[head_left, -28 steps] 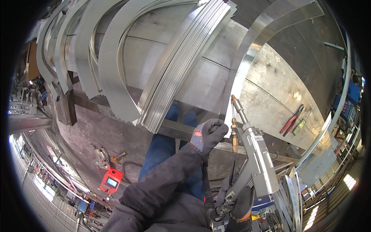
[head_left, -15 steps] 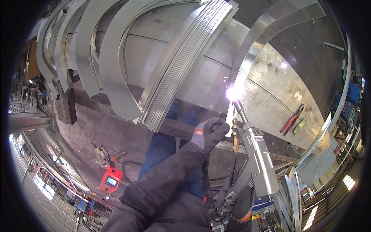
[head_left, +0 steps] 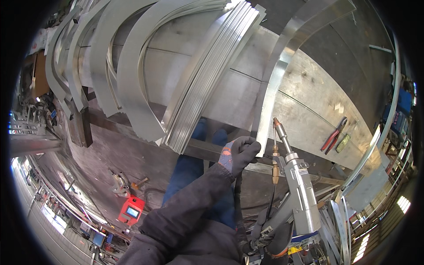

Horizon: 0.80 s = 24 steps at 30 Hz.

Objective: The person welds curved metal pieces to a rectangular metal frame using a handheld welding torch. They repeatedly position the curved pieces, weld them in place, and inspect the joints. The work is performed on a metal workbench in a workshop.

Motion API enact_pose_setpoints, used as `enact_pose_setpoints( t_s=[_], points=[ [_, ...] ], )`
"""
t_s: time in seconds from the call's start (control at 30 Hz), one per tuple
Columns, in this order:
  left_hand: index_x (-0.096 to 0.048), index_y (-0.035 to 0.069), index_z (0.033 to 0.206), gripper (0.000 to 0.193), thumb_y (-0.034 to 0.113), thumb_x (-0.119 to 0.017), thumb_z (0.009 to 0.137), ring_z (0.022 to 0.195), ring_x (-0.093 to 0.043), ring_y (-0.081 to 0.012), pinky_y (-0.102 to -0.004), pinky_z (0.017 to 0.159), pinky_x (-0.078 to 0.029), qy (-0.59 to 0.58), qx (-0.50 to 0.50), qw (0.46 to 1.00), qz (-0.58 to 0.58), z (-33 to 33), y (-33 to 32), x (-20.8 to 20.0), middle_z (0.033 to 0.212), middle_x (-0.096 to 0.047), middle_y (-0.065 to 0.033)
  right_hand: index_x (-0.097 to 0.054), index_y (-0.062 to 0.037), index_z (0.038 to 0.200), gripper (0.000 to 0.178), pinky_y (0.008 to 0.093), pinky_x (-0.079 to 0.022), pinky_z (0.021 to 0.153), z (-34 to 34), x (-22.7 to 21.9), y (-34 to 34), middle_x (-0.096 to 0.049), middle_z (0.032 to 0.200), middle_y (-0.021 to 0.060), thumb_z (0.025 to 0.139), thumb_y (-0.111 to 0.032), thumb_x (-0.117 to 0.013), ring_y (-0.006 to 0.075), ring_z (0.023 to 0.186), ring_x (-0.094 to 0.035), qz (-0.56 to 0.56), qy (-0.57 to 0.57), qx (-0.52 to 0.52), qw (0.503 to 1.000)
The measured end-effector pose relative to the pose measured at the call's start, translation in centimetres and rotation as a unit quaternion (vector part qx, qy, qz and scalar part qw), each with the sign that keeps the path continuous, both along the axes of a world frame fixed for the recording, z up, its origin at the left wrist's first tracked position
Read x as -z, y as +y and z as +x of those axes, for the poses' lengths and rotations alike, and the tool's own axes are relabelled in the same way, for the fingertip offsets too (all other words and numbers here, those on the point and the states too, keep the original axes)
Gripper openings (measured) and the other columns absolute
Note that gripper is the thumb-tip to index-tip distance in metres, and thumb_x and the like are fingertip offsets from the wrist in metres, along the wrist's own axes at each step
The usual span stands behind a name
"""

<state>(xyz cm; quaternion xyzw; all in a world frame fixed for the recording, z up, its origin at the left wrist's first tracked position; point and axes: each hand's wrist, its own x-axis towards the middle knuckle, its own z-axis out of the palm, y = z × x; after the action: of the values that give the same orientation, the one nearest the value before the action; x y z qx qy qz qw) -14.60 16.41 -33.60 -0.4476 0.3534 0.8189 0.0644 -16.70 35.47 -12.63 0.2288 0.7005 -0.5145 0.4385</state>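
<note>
A curved, shiny metal strip [head_left: 269, 106] lies across the table, its near end beside my left hand [head_left: 242, 155]. That hand is in a dark glove with orange and grey patches, its fingers closed on the strip's end. To the right of the strip is a silver laser-type welding torch [head_left: 300, 187] with a copper-coloured nozzle tip. A thin wire feed tube with a brass fitting [head_left: 275, 170] runs alongside it. The tip is apart from the strip and gives no light. My right hand [head_left: 265, 236], low in view and mostly hidden behind the torch, grips its handle.
A stack of metal strips [head_left: 207, 84] lies left of the strip, with several curved metal pieces [head_left: 132, 66] farther left. Red-handled pliers [head_left: 333, 136] and a green object [head_left: 342, 144] rest on the metal table [head_left: 318, 92]. A red device [head_left: 131, 210] with a screen stands lower left.
The bright welding arc has gone out. The torch tip has moved slightly right and nearer to me, off the strip. My left hand stays at the strip's end.
</note>
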Motion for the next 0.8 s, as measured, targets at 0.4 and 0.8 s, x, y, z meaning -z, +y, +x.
enact_pose_setpoints(
  t_s=[0.4,0.8],
  points=[
    [-0.055,-0.008,0.128,0.056,0.031,-0.076,0.093,0.104,-0.066,-0.0262,-0.0407,0.087,-0.056,0.003,0.059,0.952,-0.300,-2.6,-6.5,-1.7,0.114,-0.065,-0.0228,-0.053,0.0042,0.123,0.070,0.0330,-0.053,0.054,1.9,3.7,5.1,-0.066,0.085,0.0145,0.100,-0.062,-0.054,0.0219,0.058,-0.062,0.004,-0.021,-0.093,0.995],
    [-0.053,0.006,0.105,0.033,0.026,-0.074,0.089,0.072,-0.064,-0.0222,-0.0417,0.067,-0.054,0.139,-0.053,0.891,-0.430,-24.3,-18.3,-4.3,0.080,-0.061,-0.0067,-0.053,0.0051,0.127,0.070,0.0338,-0.053,0.056,-0.4,3.0,2.2,-0.064,0.100,0.0160,0.100,-0.059,-0.057,0.0226,0.066,-0.064,-0.123,-0.126,-0.048,0.983]
  ],
)
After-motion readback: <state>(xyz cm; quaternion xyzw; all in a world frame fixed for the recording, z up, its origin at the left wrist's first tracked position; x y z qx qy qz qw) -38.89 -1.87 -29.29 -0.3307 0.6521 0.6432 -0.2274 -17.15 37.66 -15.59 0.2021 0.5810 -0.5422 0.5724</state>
